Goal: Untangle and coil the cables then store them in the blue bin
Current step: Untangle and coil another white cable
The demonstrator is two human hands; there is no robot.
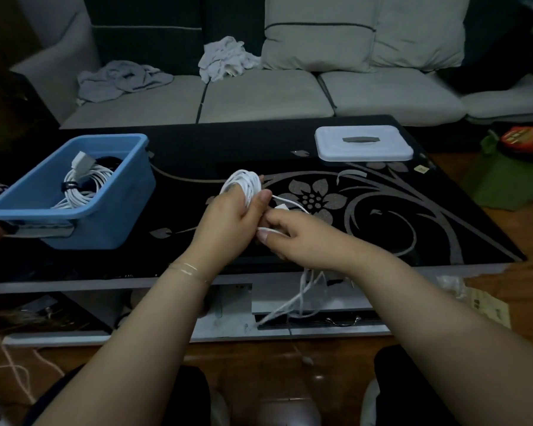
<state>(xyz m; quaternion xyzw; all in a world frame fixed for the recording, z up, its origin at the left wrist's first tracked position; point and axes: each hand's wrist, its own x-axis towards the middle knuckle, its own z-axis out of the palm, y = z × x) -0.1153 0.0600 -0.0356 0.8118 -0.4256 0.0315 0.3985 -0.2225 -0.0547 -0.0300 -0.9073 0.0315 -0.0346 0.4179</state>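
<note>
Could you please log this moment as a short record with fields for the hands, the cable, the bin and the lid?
left hand: holds a white cable coil wound round its fingers, above the black table
right hand: pinches the loose white strand near the coil
loose cable: hangs past the table's front edge toward the floor
blue bin: at table left, open, already holds a strapped white cable bundle
white lid: lies flat at table's far right

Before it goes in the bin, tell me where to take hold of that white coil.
Probably grip the white coil across its bundled loops, coming from the right side, since the left hand already holds its lower left and the loose tail trails right.
</note>
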